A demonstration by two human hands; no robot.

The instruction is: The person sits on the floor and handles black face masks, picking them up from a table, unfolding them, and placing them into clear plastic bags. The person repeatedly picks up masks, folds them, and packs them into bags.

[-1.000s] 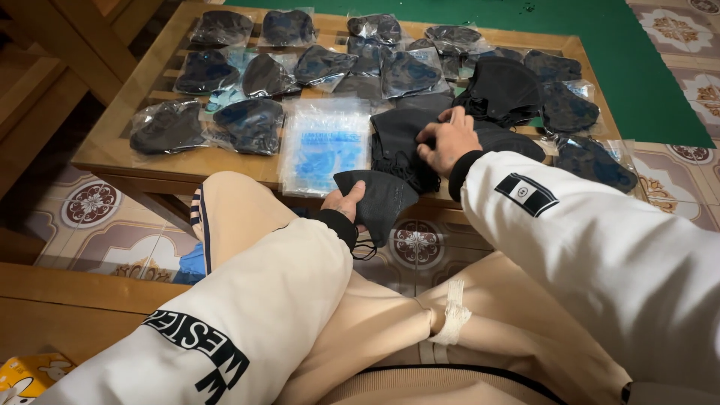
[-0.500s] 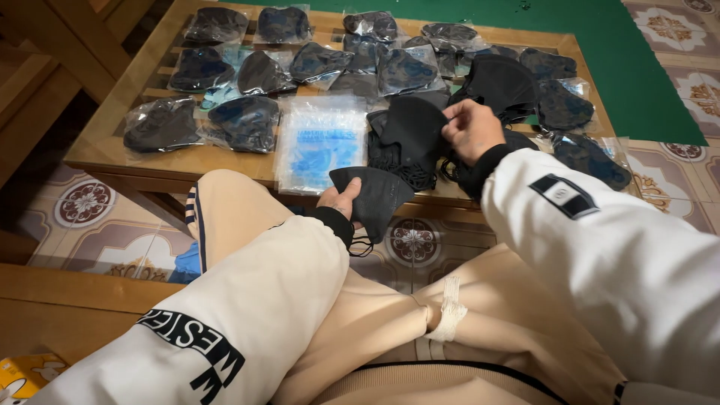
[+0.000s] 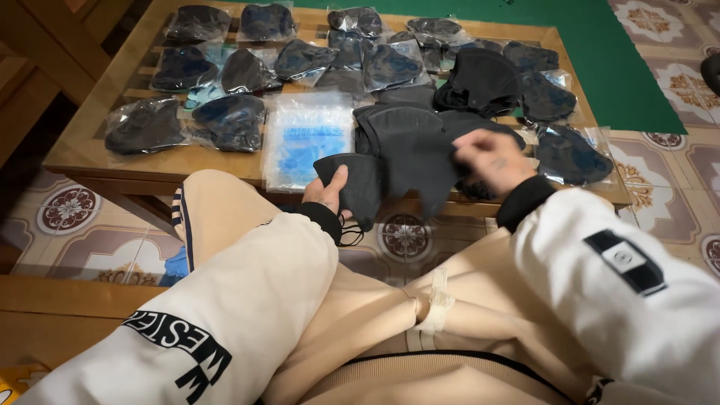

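You hold 2 black masks.
Your left hand (image 3: 326, 193) fingers pinch a black mask (image 3: 358, 187); your right hand (image 3: 491, 161) fingers pinch another mask (image 3: 420, 157) near the table (image 3: 90, 150) edge.

The left hand (image 3: 326, 196) grips a folded black mask (image 3: 358, 187) by its edge. The right hand (image 3: 491, 159) pinches a second black mask (image 3: 420, 161) beside it, above the wooden table (image 3: 112, 161) covered with bagged masks (image 3: 229, 120).

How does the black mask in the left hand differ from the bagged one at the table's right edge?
The mask in the left hand is bare; the bagged mask sits in a clear plastic sleeve. The held mask hangs off the table's front edge, gripped by the left hand; the bagged mask lies flat on the table. Both are dark, folded face masks.
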